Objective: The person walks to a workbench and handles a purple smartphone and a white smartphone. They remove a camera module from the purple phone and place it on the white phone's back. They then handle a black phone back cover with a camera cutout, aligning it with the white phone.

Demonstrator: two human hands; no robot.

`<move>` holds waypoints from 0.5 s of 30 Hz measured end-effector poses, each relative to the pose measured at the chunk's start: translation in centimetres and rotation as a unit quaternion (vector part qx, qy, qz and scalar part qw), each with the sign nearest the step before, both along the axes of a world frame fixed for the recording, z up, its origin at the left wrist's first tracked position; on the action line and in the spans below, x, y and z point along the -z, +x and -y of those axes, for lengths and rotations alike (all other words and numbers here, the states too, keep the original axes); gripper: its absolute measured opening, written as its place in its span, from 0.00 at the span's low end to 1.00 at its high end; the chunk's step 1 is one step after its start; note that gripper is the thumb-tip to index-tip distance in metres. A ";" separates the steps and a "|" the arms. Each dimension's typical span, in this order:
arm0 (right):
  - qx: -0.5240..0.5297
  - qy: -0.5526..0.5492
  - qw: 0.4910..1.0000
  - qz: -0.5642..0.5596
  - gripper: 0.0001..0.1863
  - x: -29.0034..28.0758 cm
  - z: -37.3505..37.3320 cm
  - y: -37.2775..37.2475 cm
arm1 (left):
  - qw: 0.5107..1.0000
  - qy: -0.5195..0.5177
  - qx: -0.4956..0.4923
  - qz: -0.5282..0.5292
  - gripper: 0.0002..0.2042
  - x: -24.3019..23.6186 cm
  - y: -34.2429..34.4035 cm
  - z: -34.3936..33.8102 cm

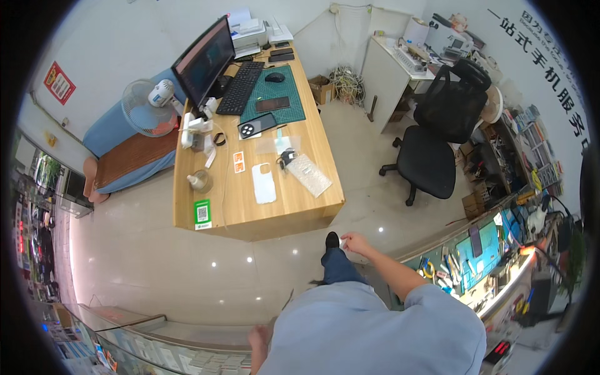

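The right hand (356,244), nearly closed, pinches a small white thing (342,243) just short of the desk (294,215). A light, steady pinch should serve best; I can't tell whether the left hand (257,337) grips anything

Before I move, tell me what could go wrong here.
The small white item seemingly pinched in the right hand could slip to the floor. Brushing the right edge of the desk might dislodge the pale packet. The clear bottle near the left edge could tip if bumped.
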State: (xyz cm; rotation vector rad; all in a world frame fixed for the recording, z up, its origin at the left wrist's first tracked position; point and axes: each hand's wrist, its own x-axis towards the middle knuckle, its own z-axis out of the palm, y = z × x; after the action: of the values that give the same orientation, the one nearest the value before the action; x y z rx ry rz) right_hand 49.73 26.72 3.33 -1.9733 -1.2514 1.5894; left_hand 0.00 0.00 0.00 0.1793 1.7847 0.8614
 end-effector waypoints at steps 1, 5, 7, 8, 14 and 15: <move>-0.031 0.008 0.999 0.022 0.17 0.6 -2.3 1.5 | 1.000 -0.009 -0.001 -0.007 0.22 -0.5 2.9 -1.8; -0.044 -0.008 0.999 0.027 0.18 -0.2 -8.7 7.6 | 0.995 0.093 0.026 -0.040 0.21 -8.5 10.9 -16.4; 0.005 -0.021 0.999 0.024 0.19 -1.0 -11.6 10.7 | 0.962 0.159 0.187 -0.118 0.20 -11.4 16.1 -24.5; 0.028 -0.023 0.999 0.037 0.19 -1.0 -12.5 12.2 | 0.926 0.197 0.279 -0.159 0.20 -12.5 18.7 -28.3; 0.072 -0.020 0.996 0.040 0.17 0.1 -14.8 18.5 | 0.692 0.358 0.557 -0.289 0.27 -15.9 31.3 -44.1; 0.061 -0.024 0.997 0.030 0.16 0.2 -15.6 20.0 | 0.664 0.370 0.571 -0.310 0.28 -15.1 32.8 -45.4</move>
State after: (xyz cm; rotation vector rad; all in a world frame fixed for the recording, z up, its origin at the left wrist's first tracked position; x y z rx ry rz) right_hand 69.73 42.28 3.12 -2.0987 -1.0998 1.5264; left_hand 32.77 45.43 15.09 2.0981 1.2994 0.4898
